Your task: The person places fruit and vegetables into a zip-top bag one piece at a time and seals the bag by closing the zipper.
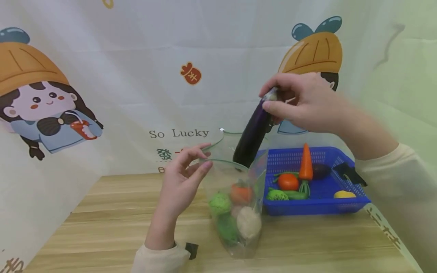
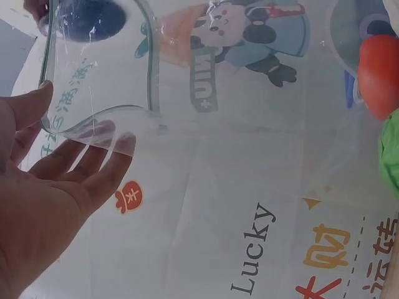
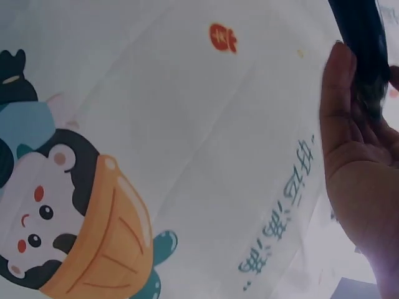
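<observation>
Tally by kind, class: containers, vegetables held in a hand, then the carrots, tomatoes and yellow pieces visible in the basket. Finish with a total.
Containers: 2 (clear bag, blue basket)
Held vegetables: 1 (eggplant, in the right hand)
Basket, carrot: 1
Basket, tomato: 1
Basket, yellow piece: 1
Total: 6

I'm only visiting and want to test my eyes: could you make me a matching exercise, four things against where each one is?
Things
1. Long, dark purple eggplant
2. Clear plastic bag
3. Pointed orange carrot
4. Round beige item

Places
A. In the blue plastic basket
B. Low inside the bag
C. Held by the person's right hand
D. Held near its opening by the person's left hand

Pairs: 1-C, 2-D, 3-A, 4-B
</observation>
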A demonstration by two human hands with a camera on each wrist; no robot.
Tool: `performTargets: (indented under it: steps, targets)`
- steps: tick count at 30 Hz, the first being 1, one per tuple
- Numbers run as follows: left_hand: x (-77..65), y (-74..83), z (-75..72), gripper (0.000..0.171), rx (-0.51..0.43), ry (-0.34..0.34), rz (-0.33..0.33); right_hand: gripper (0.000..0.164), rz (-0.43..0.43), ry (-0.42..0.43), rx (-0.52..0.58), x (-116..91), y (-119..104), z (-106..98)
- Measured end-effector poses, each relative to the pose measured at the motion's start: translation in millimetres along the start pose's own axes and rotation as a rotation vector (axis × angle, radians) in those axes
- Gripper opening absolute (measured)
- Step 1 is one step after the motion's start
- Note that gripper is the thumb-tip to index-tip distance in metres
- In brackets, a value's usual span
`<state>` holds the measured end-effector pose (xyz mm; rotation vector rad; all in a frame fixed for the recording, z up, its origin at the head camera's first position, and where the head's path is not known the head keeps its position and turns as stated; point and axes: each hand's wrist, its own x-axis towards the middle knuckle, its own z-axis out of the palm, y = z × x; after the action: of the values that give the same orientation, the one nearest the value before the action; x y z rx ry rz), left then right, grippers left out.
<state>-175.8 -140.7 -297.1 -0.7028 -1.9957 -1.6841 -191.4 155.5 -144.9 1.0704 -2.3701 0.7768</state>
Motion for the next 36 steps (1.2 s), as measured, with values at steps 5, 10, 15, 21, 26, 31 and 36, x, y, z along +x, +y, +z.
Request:
performTargets:
  steps: [5, 10, 15, 21, 26, 31, 36]
  targets:
    - [-1.8, 0.7, 8.5, 0.01, -0.003, -0.021, 0.032, 0.013, -0.048, -0.385, -0.051, 8, 7, 36]
    - [-5.5, 1.6, 14.2, 0.01, 0.004, -0.002, 0.046, 0.013, -0.005, -0.693, 0.03, 15, 12, 83]
    - [-6.5, 2.6, 16.0, 0.011, 0.017, -0.003, 0.067, 0.014, 0.074, -0.851, 0.078, 16, 16, 112]
    - [-3.9, 4.8, 16.1, 0.011, 0.029, -0.014, 0.097, 0.012, 0.067, -0.949, 0.064, 13, 17, 125]
    - [-0.7, 6.7, 15.2, 0.011, 0.036, -0.012, 0.097, 0.013, 0.09, -0.973, -0.003, 11, 16, 132]
    - [0.1, 6.8, 13.4, 0.012, 0.042, -0.008, 0.079, 0.014, 0.078, -0.944, -0.086, 12, 14, 141]
    - [-0.7, 5.1, 11.3, 0.013, 0.056, -0.016, 0.075, 0.01, 0.088, -0.92, -0.102, 10, 14, 152]
